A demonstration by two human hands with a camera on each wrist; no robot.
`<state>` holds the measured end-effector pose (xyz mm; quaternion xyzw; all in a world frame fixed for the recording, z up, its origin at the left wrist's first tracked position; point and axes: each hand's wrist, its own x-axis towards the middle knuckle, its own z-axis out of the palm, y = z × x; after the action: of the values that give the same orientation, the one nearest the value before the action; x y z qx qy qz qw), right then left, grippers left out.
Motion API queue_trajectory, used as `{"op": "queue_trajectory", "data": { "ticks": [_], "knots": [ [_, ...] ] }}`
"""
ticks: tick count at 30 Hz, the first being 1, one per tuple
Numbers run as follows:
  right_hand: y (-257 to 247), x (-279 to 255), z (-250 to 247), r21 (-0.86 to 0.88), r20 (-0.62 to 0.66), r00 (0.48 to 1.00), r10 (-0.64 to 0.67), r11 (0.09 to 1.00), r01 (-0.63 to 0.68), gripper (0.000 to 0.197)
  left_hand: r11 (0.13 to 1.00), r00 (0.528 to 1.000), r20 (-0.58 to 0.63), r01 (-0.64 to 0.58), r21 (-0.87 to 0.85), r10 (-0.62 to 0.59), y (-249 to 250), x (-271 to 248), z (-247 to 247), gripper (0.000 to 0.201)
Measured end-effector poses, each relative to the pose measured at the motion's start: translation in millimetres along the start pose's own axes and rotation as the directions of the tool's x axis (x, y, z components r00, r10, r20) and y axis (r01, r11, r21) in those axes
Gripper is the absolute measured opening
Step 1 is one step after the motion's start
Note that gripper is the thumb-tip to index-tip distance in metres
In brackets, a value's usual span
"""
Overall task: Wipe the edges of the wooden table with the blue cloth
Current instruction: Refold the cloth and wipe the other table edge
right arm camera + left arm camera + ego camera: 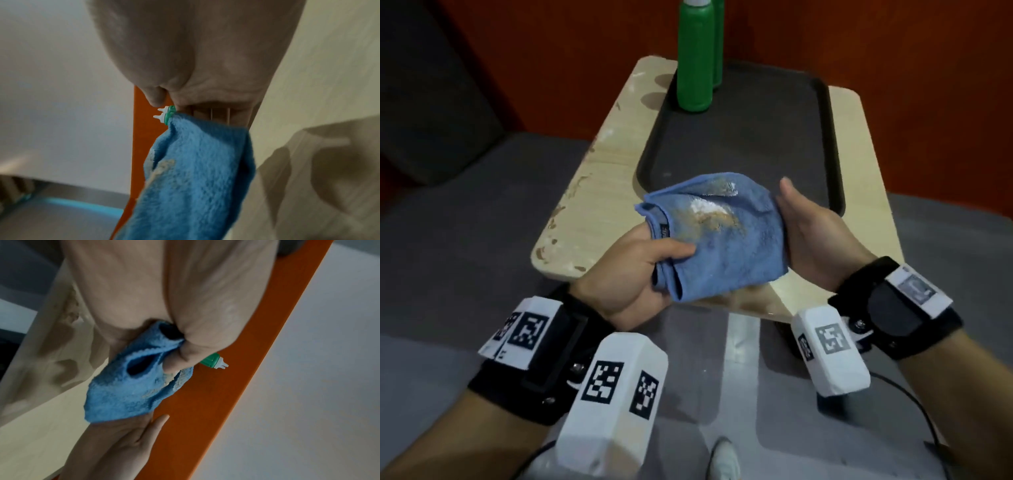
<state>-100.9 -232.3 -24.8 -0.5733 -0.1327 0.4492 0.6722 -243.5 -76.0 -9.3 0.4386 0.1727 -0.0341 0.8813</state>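
Note:
The blue cloth [722, 240] is folded, stained brown and white on top, and held in the air over the near end of the wooden table [599, 205]. My left hand [654, 260] grips its left side, thumb on top and fingers curled under. My right hand [808, 226] lies flat against the cloth's right side, thumb up, fingers straight beneath it. The left wrist view shows the cloth [127, 394] bunched in my left hand [179, 356], with my right hand [131, 439] below. In the right wrist view the cloth [195, 178] hangs past my right hand [205, 73]. Brown and white smears mark the table's left edge.
A black tray [832, 144] covers the middle and right of the tabletop. Two green bottles [695, 58] stand at its far left corner. An orange wall rises behind the table, and grey floor surrounds it. A cable runs along the floor at the lower right.

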Motion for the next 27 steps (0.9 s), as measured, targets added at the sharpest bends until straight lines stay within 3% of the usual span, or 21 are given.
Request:
{"op": "queue_trajectory", "data": {
  "ticks": [4,6,8,10,13,16,20,23,27],
  "knots": [
    [4,-8,-17,-0.338,-0.031,0.999,-0.039,0.941,0.026,0.064,0.995,0.993,-0.058,-0.1,-0.005,0.1,-10,-16,2,0.047],
    [7,-14,-26,-0.527,-0.04,0.994,-0.106,0.847,0.069,0.055,0.984,0.98,-0.085,-0.176,0.028,0.178,-10,-29,1,0.045],
    [11,-21,-31,-0.768,0.047,0.991,-0.124,0.63,0.115,0.043,0.964,0.954,-0.145,-0.254,0.077,0.263,-11,-47,-3,0.045],
    [11,-23,-33,-0.908,0.155,0.987,-0.05,0.385,0.162,0.036,0.932,0.91,-0.223,-0.316,0.174,0.35,-15,-64,-7,0.049],
    [7,-23,-29,-0.968,0.19,0.977,0.097,0.187,0.17,0.043,0.86,0.835,-0.308,-0.323,0.395,0.455,-33,-78,-11,0.059],
    [9,-19,-33,-0.974,0.177,0.965,0.194,0.173,0.144,0.045,0.761,0.796,-0.341,-0.216,0.611,0.5,-63,-79,4,0.064],
    [14,-15,-44,-0.966,0.205,0.946,0.253,0.208,0.154,0.046,0.766,0.724,-0.466,-0.133,0.629,0.509,-121,-42,40,0.066],
    [13,-9,-52,-0.959,0.227,0.943,0.242,0.223,0.174,0.048,0.733,0.703,-0.56,0.081,0.675,0.438,-149,6,62,0.071],
    [12,-5,-56,-0.947,0.27,0.927,0.26,0.245,0.207,0.048,0.674,0.656,-0.614,0.211,0.708,0.439,-162,43,82,0.089]
  ]
}}
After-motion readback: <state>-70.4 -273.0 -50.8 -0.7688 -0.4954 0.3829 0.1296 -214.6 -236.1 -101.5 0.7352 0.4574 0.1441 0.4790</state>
